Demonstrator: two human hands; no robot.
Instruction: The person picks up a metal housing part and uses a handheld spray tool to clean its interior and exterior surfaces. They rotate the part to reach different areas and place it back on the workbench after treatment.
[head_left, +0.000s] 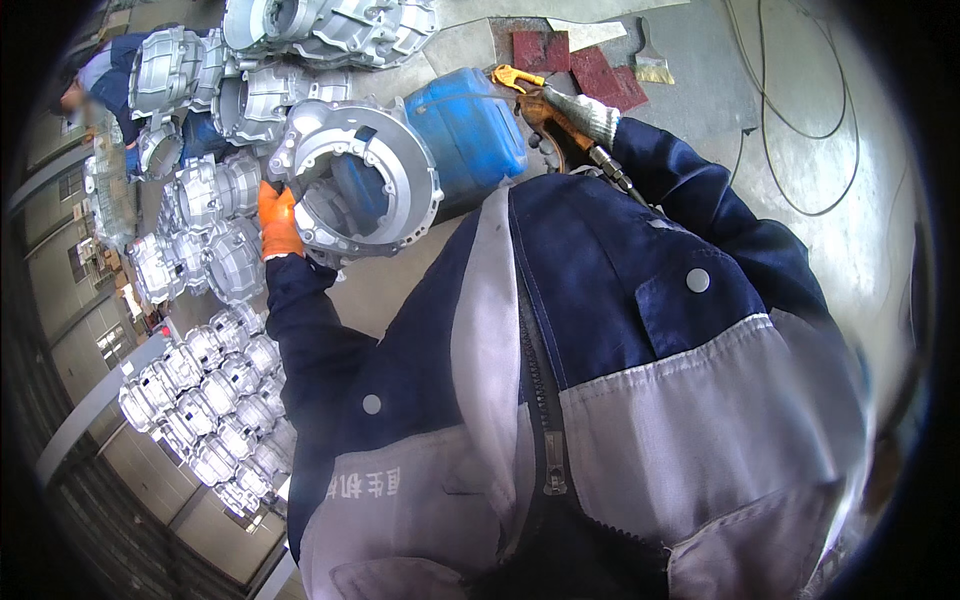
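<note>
My left hand [280,222], in an orange glove, closes on the left rim of a large round cast-metal housing [412,190]. The ring-shaped part is tilted, with its wide opening facing me. To its right stands a blue plastic canister [468,128]. Beyond the canister, my right hand [588,115] in a pale knitted glove is closed around an orange-brown hand-held air tool [560,126]. A metal fitting points from the tool toward my jacket. Next to this hand lies a yellow trigger-handled piece, likely a blow gun [517,78]. Most of my right fingers are hidden.
Several similar housings [210,190] are piled at the left, with more stacked at the lower left [215,400]. Dark red pads [606,76] and a flat paintbrush [653,60] lie at the back. A thin hose [765,130] loops at the right. Another person [112,78] is at the upper left.
</note>
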